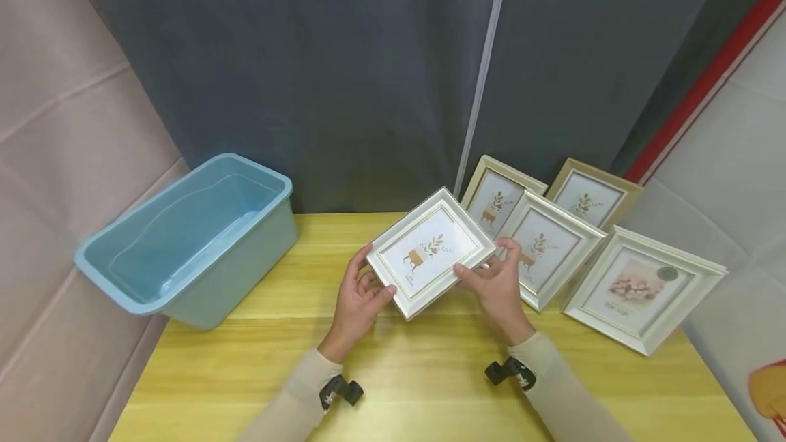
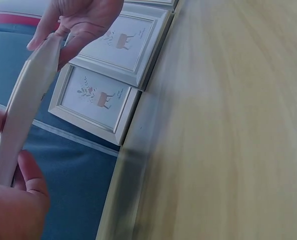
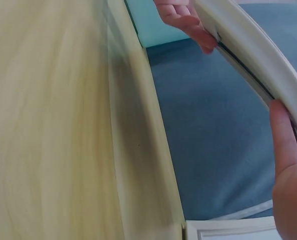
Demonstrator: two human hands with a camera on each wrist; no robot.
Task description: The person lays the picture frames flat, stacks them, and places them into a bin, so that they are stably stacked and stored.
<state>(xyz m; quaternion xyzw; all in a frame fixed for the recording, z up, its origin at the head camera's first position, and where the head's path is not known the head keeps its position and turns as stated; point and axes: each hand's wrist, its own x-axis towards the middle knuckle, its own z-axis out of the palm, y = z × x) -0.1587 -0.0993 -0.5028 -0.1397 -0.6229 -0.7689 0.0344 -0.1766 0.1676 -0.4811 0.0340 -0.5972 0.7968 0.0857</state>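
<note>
Gripping a silvery-white picture frame between them above the table, the left hand and right hand hold opposite sides, each thumb on its face: the left at the short edge toward the blue tub, the right at a corner away from it. The frame thus lies to the right of the tub, well apart from it, face tilted up; its long axis slants, the end nearer the person toward the tub. Of the hands, the left is closer to the tub. Farther to the tub's right stand four more frames, tilted back; beyond the tub hangs a dark grey curtain.
</note>
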